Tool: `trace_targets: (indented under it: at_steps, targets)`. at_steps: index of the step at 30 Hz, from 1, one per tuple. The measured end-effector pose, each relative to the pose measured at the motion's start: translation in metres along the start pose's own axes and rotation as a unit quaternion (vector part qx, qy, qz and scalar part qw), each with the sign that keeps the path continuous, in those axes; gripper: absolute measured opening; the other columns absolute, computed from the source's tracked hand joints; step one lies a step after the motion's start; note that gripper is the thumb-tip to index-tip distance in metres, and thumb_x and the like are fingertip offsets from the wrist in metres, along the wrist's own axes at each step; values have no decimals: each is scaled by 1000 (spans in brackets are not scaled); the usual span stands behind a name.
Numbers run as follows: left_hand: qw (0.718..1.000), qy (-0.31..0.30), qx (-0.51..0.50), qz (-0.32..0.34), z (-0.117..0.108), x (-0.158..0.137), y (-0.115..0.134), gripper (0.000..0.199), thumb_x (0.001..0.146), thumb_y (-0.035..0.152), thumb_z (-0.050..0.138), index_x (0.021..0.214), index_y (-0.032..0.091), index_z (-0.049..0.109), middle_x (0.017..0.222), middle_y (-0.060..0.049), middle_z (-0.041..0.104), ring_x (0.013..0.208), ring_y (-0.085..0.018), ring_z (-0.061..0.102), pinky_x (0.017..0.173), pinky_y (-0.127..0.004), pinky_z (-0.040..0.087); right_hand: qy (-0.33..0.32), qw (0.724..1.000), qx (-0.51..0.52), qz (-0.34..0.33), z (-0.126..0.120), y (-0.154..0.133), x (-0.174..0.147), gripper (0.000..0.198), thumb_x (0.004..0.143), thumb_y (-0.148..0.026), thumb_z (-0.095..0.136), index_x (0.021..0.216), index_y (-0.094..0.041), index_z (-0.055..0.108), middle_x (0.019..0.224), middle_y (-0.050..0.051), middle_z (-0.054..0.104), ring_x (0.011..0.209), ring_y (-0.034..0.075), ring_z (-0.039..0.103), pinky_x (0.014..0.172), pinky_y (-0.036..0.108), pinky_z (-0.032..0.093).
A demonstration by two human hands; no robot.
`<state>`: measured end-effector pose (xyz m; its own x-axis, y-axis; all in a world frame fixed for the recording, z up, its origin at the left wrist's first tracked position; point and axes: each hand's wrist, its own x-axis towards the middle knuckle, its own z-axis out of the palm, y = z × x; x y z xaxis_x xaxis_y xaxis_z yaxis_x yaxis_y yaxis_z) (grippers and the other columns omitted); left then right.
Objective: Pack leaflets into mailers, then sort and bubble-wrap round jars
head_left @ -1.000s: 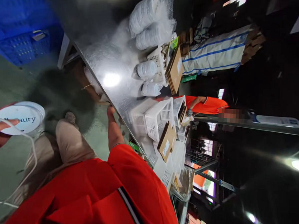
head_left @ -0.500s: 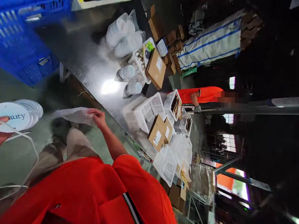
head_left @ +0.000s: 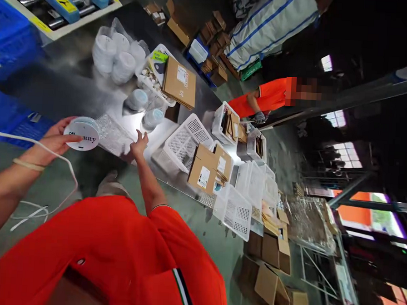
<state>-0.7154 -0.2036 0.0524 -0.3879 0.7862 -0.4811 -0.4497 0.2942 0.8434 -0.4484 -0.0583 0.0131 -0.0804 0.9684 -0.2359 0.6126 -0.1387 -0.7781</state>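
Observation:
My left hand point(head_left: 59, 136) grips a short stack of round white discs point(head_left: 83, 133) printed with a word ending in "auty". The thumb lies across the top one. A crinkled clear plastic bag point(head_left: 114, 135) rests on the table's near edge, between the discs and my right hand point(head_left: 140, 144). That hand is open, fingers apart, with nothing seen in it. Just past its fingertips stands a small stack of round pieces point(head_left: 153, 118) in clear wrap. A similar wrapped stack point(head_left: 137, 100) is beside it.
Bagged white round stacks point(head_left: 115, 57) stand farther along the metal table point(head_left: 70, 84). Flat cartons point(head_left: 180, 83) lie over a white basket. More white baskets point(head_left: 187, 140) line the table. Blue crates point(head_left: 11, 37) are at left. A white cord point(head_left: 66, 161) hangs near my left arm. A co-worker point(head_left: 261, 101) stands beyond.
My right hand has let go of the plastic bag, which now lies on the table edge. My left hand has brought the discs in toward the table. The view has shifted.

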Motion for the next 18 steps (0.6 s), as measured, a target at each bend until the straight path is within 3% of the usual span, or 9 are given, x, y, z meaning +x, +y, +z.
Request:
trace_targets:
  at_steps: [3, 5, 7, 10, 12, 15, 17, 18]
  targets:
    - [998, -52, 47, 2, 41, 21, -6, 109, 40, 21, 110, 139, 20, 66, 127, -4, 78, 116, -25, 71, 124, -49, 63, -131, 984, 116, -17, -17, -4, -4, 91, 83, -9, 92, 170, -15, 64, 182, 20, 59, 169, 34, 55, 122, 50, 66]
    - [989, -116, 93, 1, 69, 27, -23, 117, 41, 31, 113, 146, 22, 62, 133, -7, 77, 121, -29, 72, 119, -48, 66, -219, 957, 191, -26, -21, 1, -8, 114, 72, -7, 103, 176, -15, 57, 183, 20, 59, 165, 35, 61, 115, 47, 71]
    - [974, -185, 130, 0, 95, 30, -45, 118, 47, 44, 113, 151, 23, 60, 137, -11, 75, 123, -32, 74, 110, -45, 68, -247, 946, 210, -15, -26, 15, -13, 127, 61, 1, 106, 177, -14, 56, 178, 19, 64, 157, 34, 68, 121, 48, 68]
    - [955, -222, 195, 5, 122, 41, -68, 111, 53, 50, 111, 149, 18, 64, 139, -15, 72, 127, -33, 75, 106, -39, 69, -219, 957, 188, 19, -43, 45, -20, 124, 61, 2, 107, 174, -11, 57, 164, 16, 73, 147, 31, 76, 130, 45, 63]
    - [946, -183, 265, 15, 127, 56, -68, 99, 56, 43, 109, 142, 14, 69, 132, -11, 69, 125, -29, 73, 105, -36, 66, -162, 975, 149, 36, -58, 63, -21, 125, 64, -4, 108, 176, -10, 53, 165, 17, 70, 150, 32, 74, 130, 42, 62]
    - [916, -96, 389, 33, 126, 80, -55, 50, 79, 34, 97, 118, 13, 72, 101, -1, 66, 97, -20, 65, 98, -30, 61, -65, 997, 46, 6, -77, 82, -15, 124, 67, -11, 108, 177, -7, 52, 173, 23, 60, 164, 36, 61, 140, 45, 53]
    - [885, -109, 451, 39, 129, 87, -48, 22, 89, 27, 89, 97, 15, 72, 84, 2, 63, 83, -17, 58, 87, -25, 55, -56, 998, -15, -23, -81, 91, -9, 114, 72, -14, 105, 175, -4, 56, 176, 28, 56, 170, 40, 54, 147, 49, 45]
    - [869, -138, 474, 42, 133, 87, -47, 19, 89, 24, 89, 89, 16, 71, 80, 3, 63, 81, -17, 57, 80, -23, 50, -64, 997, -35, -26, -81, 95, -6, 110, 74, -13, 104, 173, -2, 58, 176, 30, 56, 171, 43, 53, 148, 52, 42]
